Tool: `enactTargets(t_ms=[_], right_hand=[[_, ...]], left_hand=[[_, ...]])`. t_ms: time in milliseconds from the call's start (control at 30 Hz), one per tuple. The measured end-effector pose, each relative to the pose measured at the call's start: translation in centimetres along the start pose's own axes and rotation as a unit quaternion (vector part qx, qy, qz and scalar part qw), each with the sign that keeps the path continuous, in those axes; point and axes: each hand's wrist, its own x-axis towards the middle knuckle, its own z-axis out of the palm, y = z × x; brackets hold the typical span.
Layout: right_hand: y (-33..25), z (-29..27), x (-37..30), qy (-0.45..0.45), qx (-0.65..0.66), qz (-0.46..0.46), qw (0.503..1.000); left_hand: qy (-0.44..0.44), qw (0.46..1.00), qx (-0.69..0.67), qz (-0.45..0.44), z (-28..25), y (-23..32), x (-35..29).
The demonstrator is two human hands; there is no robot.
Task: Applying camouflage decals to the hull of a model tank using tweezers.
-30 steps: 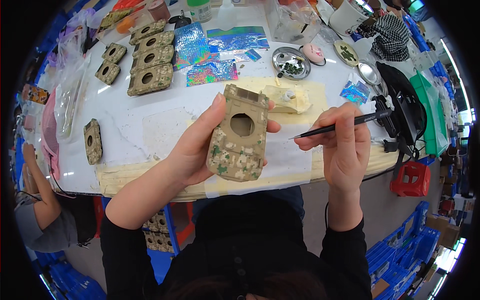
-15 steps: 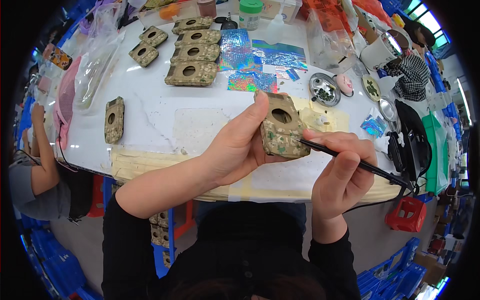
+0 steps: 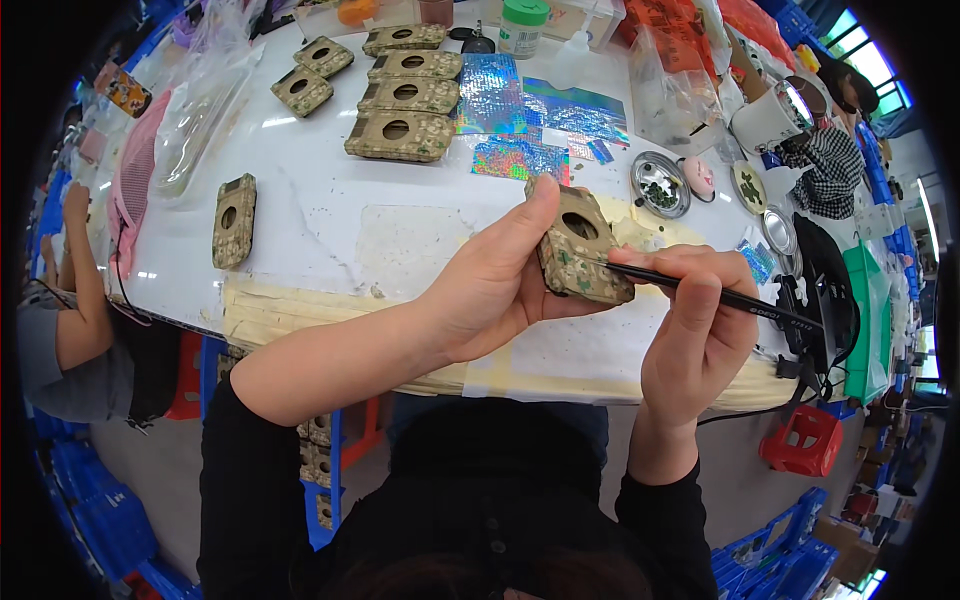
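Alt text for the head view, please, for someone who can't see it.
A person's left hand holds a round-holed camouflage shell while the right hand points a thin black tool at its surface. Similar shells and shiny sheets lie on the white table; another person's arm shows at the far left.

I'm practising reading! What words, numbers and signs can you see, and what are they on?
I won't copy out writing, but here's where it is:
Black tool in the right hand: pale print along its side.
Green-lidded jar: label print, too small to read.
Box behind it: print, partly hidden.
Red bag: dark print, too creased and blurred.
White cup: dark marks, too blurred.
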Motion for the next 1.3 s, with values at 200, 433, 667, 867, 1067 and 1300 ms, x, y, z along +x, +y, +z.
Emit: enactTargets(t_ms=[200,433,667,867,1067,1300], right_hand=[[-0.3,0.5,0.1,0.005,-0.012,-0.008,1.000],[-0.3,0.7,0.3,0.010,-0.049,-0.024,0.998],[0.0,0.3,0.2,0.002,0.022,-0.031,0.999],[-0.3,0.9,0.2,0.017,-0.051,-0.039,0.998],[-0.3,0.9,0.1,0.015,-0.056,-0.047,0.997],[-0.3,0.7,0.1,0.009,-0.067,-0.050,0.996]], left_hand=[[0.006,1.000,0.001,0.002,-0.1,-0.1,0.0],[-0.003,1.000,0.003,0.008,-0.2,-0.1,0.1],[0.000,1.000,0.009,0.006,-0.2,-0.1,0.0],[-0.002,1.000,0.013,0.006,-0.2,0.0,0.0],[0.004,1.000,0.004,0.004,-0.1,0.0,0.1],[0.007,1.000,0.006,0.003,0.0,0.0,0.0]])
